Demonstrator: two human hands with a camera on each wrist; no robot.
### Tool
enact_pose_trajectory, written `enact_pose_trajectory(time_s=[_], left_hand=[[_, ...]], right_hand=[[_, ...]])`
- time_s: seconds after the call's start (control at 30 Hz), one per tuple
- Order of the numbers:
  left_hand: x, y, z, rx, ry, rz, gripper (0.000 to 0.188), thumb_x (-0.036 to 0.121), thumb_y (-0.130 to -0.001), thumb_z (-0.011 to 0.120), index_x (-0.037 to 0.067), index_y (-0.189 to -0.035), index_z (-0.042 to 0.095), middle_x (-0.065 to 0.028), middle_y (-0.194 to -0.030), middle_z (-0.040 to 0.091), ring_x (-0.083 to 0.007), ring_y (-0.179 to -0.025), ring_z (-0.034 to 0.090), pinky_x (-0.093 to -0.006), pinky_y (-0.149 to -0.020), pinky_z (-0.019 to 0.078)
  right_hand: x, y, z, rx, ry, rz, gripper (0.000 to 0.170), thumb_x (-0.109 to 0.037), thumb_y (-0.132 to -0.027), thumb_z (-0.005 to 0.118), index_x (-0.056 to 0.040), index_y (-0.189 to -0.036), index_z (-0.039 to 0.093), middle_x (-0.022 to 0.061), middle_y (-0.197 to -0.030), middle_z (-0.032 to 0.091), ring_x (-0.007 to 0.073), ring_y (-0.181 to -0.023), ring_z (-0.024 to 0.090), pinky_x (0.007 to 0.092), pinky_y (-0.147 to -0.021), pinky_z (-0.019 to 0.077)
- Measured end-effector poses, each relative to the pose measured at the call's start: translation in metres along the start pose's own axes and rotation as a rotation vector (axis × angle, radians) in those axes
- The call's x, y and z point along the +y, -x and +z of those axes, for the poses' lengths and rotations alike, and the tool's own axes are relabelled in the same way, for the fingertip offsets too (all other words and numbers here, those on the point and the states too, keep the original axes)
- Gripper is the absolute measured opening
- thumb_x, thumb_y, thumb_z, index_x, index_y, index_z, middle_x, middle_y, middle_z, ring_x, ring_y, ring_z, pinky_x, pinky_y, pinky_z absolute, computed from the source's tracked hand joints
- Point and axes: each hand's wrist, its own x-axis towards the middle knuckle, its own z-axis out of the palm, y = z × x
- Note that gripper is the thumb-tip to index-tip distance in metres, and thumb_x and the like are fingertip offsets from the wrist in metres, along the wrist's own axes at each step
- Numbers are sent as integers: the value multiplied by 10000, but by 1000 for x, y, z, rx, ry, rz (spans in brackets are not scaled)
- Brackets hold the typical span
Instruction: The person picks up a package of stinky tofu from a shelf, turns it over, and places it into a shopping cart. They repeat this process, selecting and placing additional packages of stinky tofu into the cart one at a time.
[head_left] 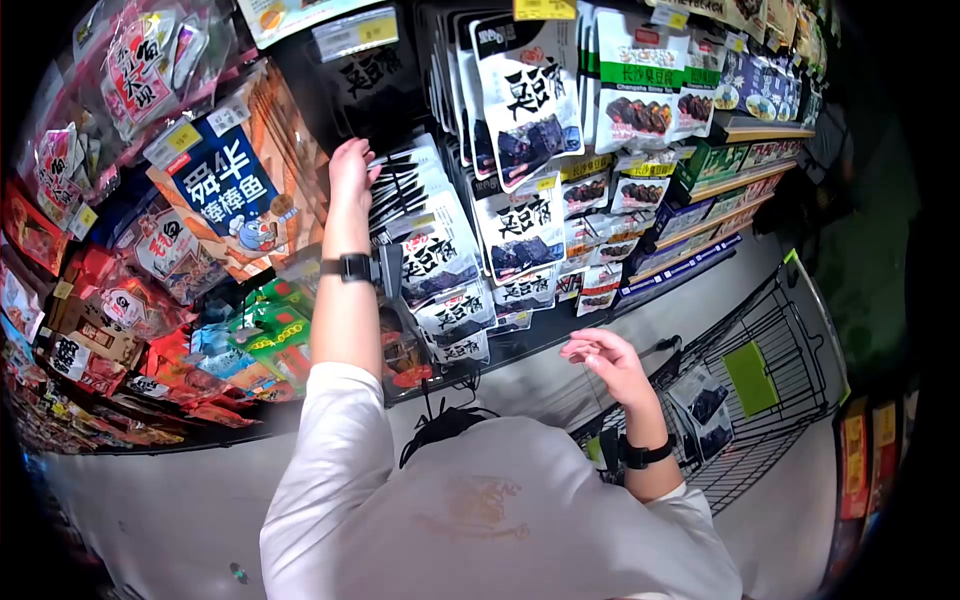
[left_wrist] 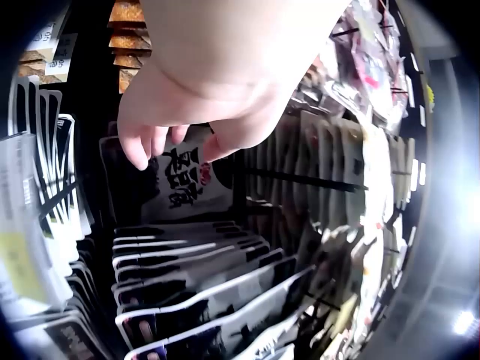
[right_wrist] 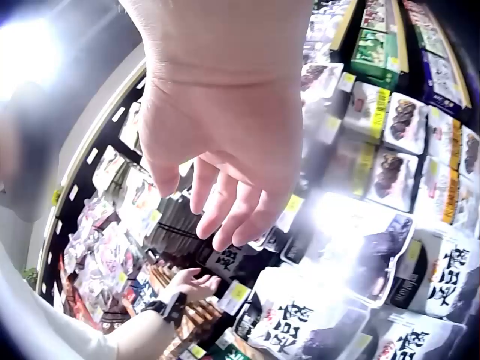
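In the head view the left hand (head_left: 352,178) reaches over a row of hanging black-and-white bags (head_left: 436,254). From the left wrist view, this hand (left_wrist: 206,97) has bent, spread fingers with nothing visible between them; a bag with large black characters (left_wrist: 187,176) is behind the fingertips, and contact cannot be told. Packed bags (left_wrist: 202,300) stand in a row below. The right hand (head_left: 610,365) hovers between rack and cart, fingers relaxed, holding nothing. In the right wrist view, that hand (right_wrist: 225,157) hangs with loosely bent fingers, the rack behind it.
A wire shopping cart (head_left: 790,350) at the right contains black-and-white bags (head_left: 703,400). Orange-and-blue bags (head_left: 235,185) and colourful snack packs (head_left: 270,330) hang at the left. More hanging bags (head_left: 525,100) and shelves of boxes (head_left: 715,170) are farther right.
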Motion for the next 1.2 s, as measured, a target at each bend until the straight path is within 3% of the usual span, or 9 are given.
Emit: enact_pose_trajectory(time_s=[0.17,0.2,0.33,0.43,0.67,0.77,0.97,1.07,1.2], left_hand=[[-16,-95,-6,245,-196,99,354,172,-789,601,58,-1113,519,-63,-1011,559,-182,-885,526,-302,-686,450],[-33,-126,-10,242,-140,251,485,142,-716,656,-70,-1124,501,-159,-1036,599,-273,-935,571,-329,-816,444],[-47,-166,5,396,-380,433,576,240,-695,712,-13,-1176,519,-215,-1121,594,-335,-1050,564,-375,-871,435],[-45,-187,13,184,-231,655,726,358,-669,734,32,-1261,471,-196,-1204,549,-329,-1127,513,-361,-930,407],[-74,-236,12,337,-508,862,809,488,-652,715,30,-1269,462,-196,-1271,497,-322,-1188,462,-369,-974,376],[-47,-190,17,164,-661,588,796,473,-647,722,22,-1255,476,-196,-1249,518,-333,-1177,472,-371,-969,380],[-39,-154,26,56,-528,533,474,336,-784,633,1,-1114,579,-196,-1098,612,-358,-1050,558,-390,-878,425],[24,-63,28,42,-432,208,377,285,-859,570,-36,-1056,587,-136,-901,631,-180,-768,573,-327,-758,444],[42,2,8,-79,-187,329,312,256,-921,511,-31,-1004,599,-57,-854,623,-118,-677,557,-273,-641,454]], right_hand=[[-24,-39,38,-130,96,-65,360,-63,-856,570,22,-1200,508,128,-1137,570,198,-1082,547,310,-917,428],[-24,-46,43,-148,119,-71,348,-60,-853,572,21,-1187,521,126,-1138,569,198,-1082,547,310,-917,428],[-16,-68,50,-153,172,-63,320,-43,-844,572,20,-1157,548,120,-1130,577,196,-1075,550,308,-913,431],[-12,-73,51,-124,151,-27,302,-15,-853,553,24,-1153,547,121,-1127,578,194,-1072,556,301,-915,433],[-2,-73,40,-63,85,-11,286,-61,-884,550,35,-1154,531,133,-1096,603,194,-1042,574,308,-917,439],[-2,-69,37,-35,74,-3,285,-75,-891,547,36,-1152,530,135,-1083,610,192,-1032,579,312,-911,444],[0,-60,33,-45,55,30,280,-81,-894,544,36,-1147,535,131,-1072,614,190,-1022,583,313,-901,451],[-2,-55,32,-63,56,31,278,-76,-892,543,35,-1147,536,127,-1076,613,188,-1022,582,313,-897,452],[5,-50,28,-42,31,-8,290,-36,-869,558,29,-1150,535,113,-1085,606,172,-1014,579,288,-865,461]])
